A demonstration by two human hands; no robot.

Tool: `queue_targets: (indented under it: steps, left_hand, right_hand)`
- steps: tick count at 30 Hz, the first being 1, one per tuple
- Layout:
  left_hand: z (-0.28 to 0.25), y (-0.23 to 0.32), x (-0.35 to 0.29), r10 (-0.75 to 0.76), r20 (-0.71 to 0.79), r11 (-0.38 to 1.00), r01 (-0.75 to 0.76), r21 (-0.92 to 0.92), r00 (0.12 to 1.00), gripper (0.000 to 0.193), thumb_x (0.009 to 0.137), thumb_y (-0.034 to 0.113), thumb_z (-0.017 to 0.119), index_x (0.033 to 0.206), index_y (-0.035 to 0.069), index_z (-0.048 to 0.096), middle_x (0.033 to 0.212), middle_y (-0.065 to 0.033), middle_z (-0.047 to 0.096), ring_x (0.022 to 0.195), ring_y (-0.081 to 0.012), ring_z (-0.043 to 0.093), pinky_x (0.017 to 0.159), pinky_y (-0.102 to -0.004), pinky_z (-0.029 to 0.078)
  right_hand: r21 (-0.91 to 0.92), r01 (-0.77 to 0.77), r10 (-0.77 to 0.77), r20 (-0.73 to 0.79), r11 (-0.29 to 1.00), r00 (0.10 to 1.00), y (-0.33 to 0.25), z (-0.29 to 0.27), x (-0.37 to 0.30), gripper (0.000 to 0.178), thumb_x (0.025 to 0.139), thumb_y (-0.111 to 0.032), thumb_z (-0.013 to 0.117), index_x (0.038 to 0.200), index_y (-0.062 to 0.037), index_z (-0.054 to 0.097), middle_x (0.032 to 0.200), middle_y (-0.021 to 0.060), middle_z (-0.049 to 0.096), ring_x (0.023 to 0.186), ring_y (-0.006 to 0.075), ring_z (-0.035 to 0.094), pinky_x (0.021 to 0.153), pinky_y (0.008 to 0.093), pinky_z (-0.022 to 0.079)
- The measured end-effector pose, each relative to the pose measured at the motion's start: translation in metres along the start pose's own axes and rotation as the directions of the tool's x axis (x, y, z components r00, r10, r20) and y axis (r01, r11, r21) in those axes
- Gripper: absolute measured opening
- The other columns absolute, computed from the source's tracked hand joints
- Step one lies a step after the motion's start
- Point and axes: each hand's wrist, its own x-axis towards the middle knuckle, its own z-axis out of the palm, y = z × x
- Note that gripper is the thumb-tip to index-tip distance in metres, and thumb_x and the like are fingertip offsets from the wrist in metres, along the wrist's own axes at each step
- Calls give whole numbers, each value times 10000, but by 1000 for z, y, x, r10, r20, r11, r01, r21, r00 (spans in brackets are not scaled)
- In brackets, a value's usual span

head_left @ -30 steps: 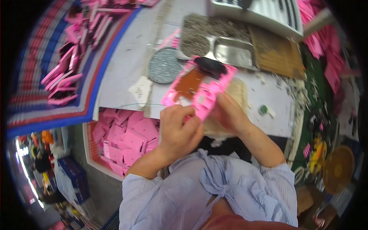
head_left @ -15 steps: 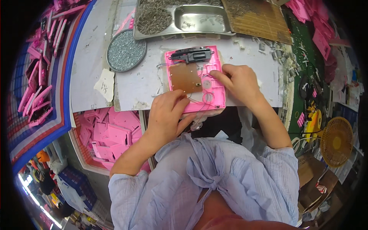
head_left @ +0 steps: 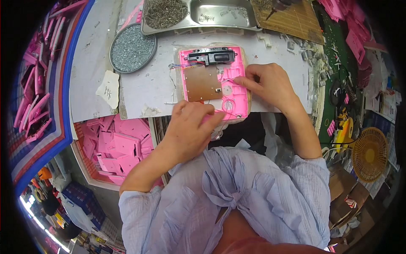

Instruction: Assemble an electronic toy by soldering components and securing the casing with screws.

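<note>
A pink plastic housing (head_left: 242,99) lies open side up on the table in front of me. Inside it are a black plastic assembly (head_left: 207,56) along the far edge, a brown circuit board (head_left: 202,82), a round pale disc (head_left: 227,89) and thin loose wires (head_left: 228,106). My right hand (head_left: 268,86) grips the housing's right edge, thumb reaching inside by a thin wire, fingers bent. At the near left edge, my left hand (head_left: 188,129) has its fingers curled and its thumb pointing over the wires; what lies between them is hidden.
Beyond the housing stand a round tray of small silvery parts (head_left: 133,48) and a metal tray of screws (head_left: 224,17). A dark pointed tool (head_left: 275,8) hangs over brown cardboard (head_left: 292,25). Pink panels fill a crate (head_left: 95,180) below left. A fan (head_left: 370,154) stands at right.
My left thumb has swung up and right over the housing's near edge, and the left fingers have curled. The right hand stays at the right edge. The dark tool has come into view.
</note>
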Motion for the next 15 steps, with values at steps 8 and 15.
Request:
queue_targets:
  steps: [8,15]
  left_hand:
    - [25,-12,7,342,32,940,-342,-4,939,418,802,143,701,1220,137,703,990,-28,615,860,-221,587,778,-377,455]
    - [3,-37,-37,105,-216,994,-105,11,971,244,726,101,766,958,52,709,896,-68,668,705,-230,646,560,-342,509]
  right_hand:
    - [3,410,-391,-296,912,871,-14,16,-33,185,847,-255,762,891,-80,720,788,70,680,709,267,647,633,379,525]
    - [-110,576,-587,-163,810,793,-48,60,-33,266,792,-228,764,1011,-85,712,942,20,631,990,245,587,856,397,463]
